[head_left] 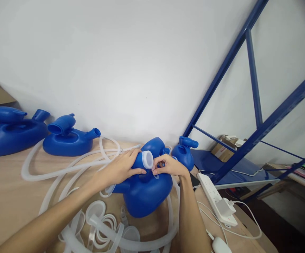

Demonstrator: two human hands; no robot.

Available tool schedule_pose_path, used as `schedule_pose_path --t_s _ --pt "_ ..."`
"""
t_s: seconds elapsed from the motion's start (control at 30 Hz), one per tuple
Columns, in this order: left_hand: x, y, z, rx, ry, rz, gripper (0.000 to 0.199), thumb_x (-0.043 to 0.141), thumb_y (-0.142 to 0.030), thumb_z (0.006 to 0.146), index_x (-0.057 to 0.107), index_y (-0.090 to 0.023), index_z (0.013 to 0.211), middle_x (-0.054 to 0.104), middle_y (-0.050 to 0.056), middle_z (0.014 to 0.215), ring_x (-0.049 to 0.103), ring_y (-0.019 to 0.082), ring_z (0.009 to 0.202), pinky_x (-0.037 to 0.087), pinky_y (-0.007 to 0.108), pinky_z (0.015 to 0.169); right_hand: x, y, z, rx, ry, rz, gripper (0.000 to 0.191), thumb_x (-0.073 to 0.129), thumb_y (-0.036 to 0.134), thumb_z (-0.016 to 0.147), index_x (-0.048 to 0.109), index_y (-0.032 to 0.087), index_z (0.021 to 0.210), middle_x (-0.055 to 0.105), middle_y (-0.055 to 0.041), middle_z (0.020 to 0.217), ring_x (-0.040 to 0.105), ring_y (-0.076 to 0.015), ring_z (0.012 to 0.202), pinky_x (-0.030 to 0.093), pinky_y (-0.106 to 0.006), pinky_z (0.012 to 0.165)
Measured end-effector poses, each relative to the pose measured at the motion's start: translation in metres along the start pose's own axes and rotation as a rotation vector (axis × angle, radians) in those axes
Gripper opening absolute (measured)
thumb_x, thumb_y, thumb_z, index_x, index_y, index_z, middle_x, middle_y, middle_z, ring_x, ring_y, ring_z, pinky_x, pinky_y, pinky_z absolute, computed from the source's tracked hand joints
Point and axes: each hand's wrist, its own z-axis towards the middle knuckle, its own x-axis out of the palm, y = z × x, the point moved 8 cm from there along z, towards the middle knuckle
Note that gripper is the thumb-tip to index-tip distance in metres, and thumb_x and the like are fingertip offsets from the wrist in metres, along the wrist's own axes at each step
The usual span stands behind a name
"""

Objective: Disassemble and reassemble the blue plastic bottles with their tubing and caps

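A blue plastic urinal bottle (148,195) stands before me, its capped mouth facing up and to the right. My left hand (127,163) is closed around the neck, thumb pressed below the translucent white cap (147,160). Beside that cap, my right hand (168,165) pinches a small translucent strap or tab (156,175); its far end is partly hidden by the fingers. A second white cap (110,189) covers the spout at the bottle's left. Right behind stands another blue urinal bottle (153,146), partly covered by my hands.
More blue bottles stand along the wall: one (68,142) at left, one (12,137) farther left, one (185,151) at right. Translucent hoses (62,172) and loose caps (95,209) lie on the table. A power strip (215,198) with cables sits near a blue metal rack (247,147).
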Motion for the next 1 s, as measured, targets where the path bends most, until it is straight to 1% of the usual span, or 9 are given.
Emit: schedule_pose_path --t_s 0.13,0.27,0.33,0.4,0.5,0.6,0.77,0.87,1.0 --pt "0.0 0.001 0.001 -0.034 0.009 0.017 0.062 0.07 -0.054 0.093 0.052 -0.018 0.14 0.066 0.017 0.138 0.063 0.038 0.129 0.052 0.05 0.105 -0.002 0.003 -0.005 -0.058 0.049 -0.044 0.037 0.089 0.051 0.076 0.076 0.018 0.085 0.074 -0.0008 0.082 0.061 -0.0152 0.074 0.048 -0.029 0.076" --pt "-0.002 0.004 0.002 -0.035 -0.022 0.01 0.063 0.068 -0.056 0.094 0.051 -0.02 0.143 0.067 0.016 0.137 0.063 0.039 0.131 0.052 0.05 0.106 -0.007 0.006 -0.016 -0.061 0.069 -0.075 0.047 0.089 0.047 0.077 0.077 0.021 0.114 0.075 -0.004 0.107 0.064 -0.0198 0.1 0.05 -0.034 0.093" --pt "-0.002 0.005 0.002 -0.026 -0.036 0.003 0.063 0.067 -0.057 0.094 0.051 -0.02 0.143 0.067 0.017 0.137 0.064 0.039 0.13 0.052 0.05 0.106 -0.009 0.005 -0.019 -0.046 0.051 -0.044 0.049 0.087 0.048 0.08 0.077 0.022 0.12 0.074 -0.005 0.108 0.066 -0.0207 0.102 0.051 -0.037 0.097" --pt "-0.001 0.005 0.002 -0.015 -0.045 -0.011 0.063 0.067 -0.058 0.093 0.052 -0.021 0.142 0.067 0.017 0.137 0.064 0.038 0.13 0.052 0.051 0.106 -0.008 0.003 -0.016 -0.033 0.022 0.004 0.046 0.088 0.049 0.079 0.079 0.02 0.114 0.075 -0.0049 0.1 0.068 -0.0207 0.096 0.053 -0.037 0.095" --pt "0.002 0.005 0.002 0.004 -0.039 -0.041 0.067 0.069 -0.059 0.091 0.052 -0.02 0.144 0.066 0.017 0.14 0.062 0.038 0.132 0.052 0.05 0.107 -0.002 -0.002 -0.004 -0.001 -0.019 0.062 0.04 0.091 0.051 0.073 0.081 0.017 0.093 0.076 -0.0042 0.083 0.07 -0.0201 0.079 0.057 -0.035 0.082" --pt "0.004 0.007 0.002 -0.015 -0.039 -0.058 0.072 0.07 -0.057 0.092 0.048 -0.019 0.148 0.062 0.019 0.145 0.059 0.039 0.136 0.051 0.051 0.109 0.005 -0.008 0.011 -0.004 -0.048 0.085 0.039 0.096 0.049 0.067 0.078 0.017 0.081 0.076 -0.0028 0.075 0.07 -0.0189 0.072 0.057 -0.032 0.076" --pt "0.002 0.008 0.002 -0.011 -0.057 -0.087 0.063 0.068 -0.058 0.092 0.053 -0.021 0.14 0.067 0.016 0.137 0.064 0.037 0.129 0.053 0.049 0.106 0.001 -0.024 0.018 -0.045 -0.141 0.234 0.038 0.099 0.043 0.061 0.074 0.017 0.072 0.075 -0.0017 0.071 0.07 -0.0168 0.067 0.057 -0.029 0.069" --pt "0.0 0.009 0.004 -0.018 -0.073 -0.1 0.061 0.068 -0.058 0.091 0.054 -0.021 0.137 0.068 0.016 0.133 0.066 0.036 0.125 0.054 0.047 0.104 -0.002 -0.033 0.018 -0.059 -0.197 0.321 0.047 0.102 0.045 0.056 0.067 0.019 0.072 0.075 -0.001 0.07 0.071 -0.0173 0.064 0.058 -0.029 0.064" --pt "-0.001 0.014 0.005 -0.057 -0.039 -0.086 0.062 0.07 -0.056 0.089 0.053 -0.019 0.136 0.068 0.017 0.134 0.066 0.037 0.123 0.053 0.048 0.104 0.005 -0.034 0.023 -0.046 -0.215 0.39 0.055 0.101 0.043 0.058 0.054 0.022 0.076 0.075 0.0013 0.068 0.071 -0.0167 0.059 0.057 -0.028 0.059"
